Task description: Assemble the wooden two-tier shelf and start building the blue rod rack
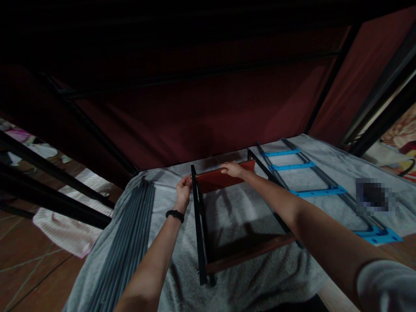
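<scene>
A black metal frame [197, 229] lies on a grey cloth in front of me, joined by a reddish-brown board [212, 179] at its far end and a second brown board [250, 252] at its near end. My right hand [233, 170] grips the top edge of the far board, thumb and fingers over it. At the outer face of the frame's left side, my left hand [183, 189] has its fingers pinched together close to the far board's end. Whatever sits between those fingertips is too small to make out. A dark band circles my left wrist.
Several grey tubes [128, 242] lie bundled on the cloth [169, 260] at left. On the right is a rack of dark tubes with blue crosspieces [292, 166], beside a blurred dark object [375, 195]. Black posts and dark red panels [208, 112] rise behind.
</scene>
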`<move>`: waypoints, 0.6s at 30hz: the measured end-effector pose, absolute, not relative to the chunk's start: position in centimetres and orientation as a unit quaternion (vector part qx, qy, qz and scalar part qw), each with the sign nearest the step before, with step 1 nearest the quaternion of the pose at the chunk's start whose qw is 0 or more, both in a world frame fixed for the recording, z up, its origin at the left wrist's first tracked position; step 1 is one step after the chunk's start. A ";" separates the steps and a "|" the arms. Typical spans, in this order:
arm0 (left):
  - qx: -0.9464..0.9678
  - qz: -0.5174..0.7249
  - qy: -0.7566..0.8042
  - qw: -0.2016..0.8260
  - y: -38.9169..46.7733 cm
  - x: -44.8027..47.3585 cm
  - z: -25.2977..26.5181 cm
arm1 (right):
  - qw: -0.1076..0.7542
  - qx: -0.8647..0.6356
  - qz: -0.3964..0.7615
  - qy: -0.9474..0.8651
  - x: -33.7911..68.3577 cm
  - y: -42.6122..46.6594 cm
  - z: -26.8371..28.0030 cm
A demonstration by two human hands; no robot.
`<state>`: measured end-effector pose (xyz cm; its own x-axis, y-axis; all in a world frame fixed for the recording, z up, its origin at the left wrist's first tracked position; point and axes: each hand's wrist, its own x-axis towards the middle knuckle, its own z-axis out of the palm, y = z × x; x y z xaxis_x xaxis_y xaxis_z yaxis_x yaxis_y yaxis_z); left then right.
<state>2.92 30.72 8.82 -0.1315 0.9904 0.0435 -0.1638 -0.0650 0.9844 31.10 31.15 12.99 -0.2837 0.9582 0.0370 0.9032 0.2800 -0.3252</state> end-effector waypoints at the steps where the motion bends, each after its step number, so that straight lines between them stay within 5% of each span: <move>1: 0.434 0.587 0.474 0.493 30.7 2.9 8.8 | 0.113 -0.587 0.120 -0.793 31.1 31.2 13.0; 18: 0.446 0.596 0.481 0.464 31.7 3.1 8.7 | 0.117 -0.580 0.112 -0.798 31.1 31.3 12.7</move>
<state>3.10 31.66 8.66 -0.1719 0.9814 0.0860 -0.1234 -0.1081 0.9865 31.12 31.34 12.69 -0.2988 0.9526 0.0567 0.8999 0.3011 -0.3154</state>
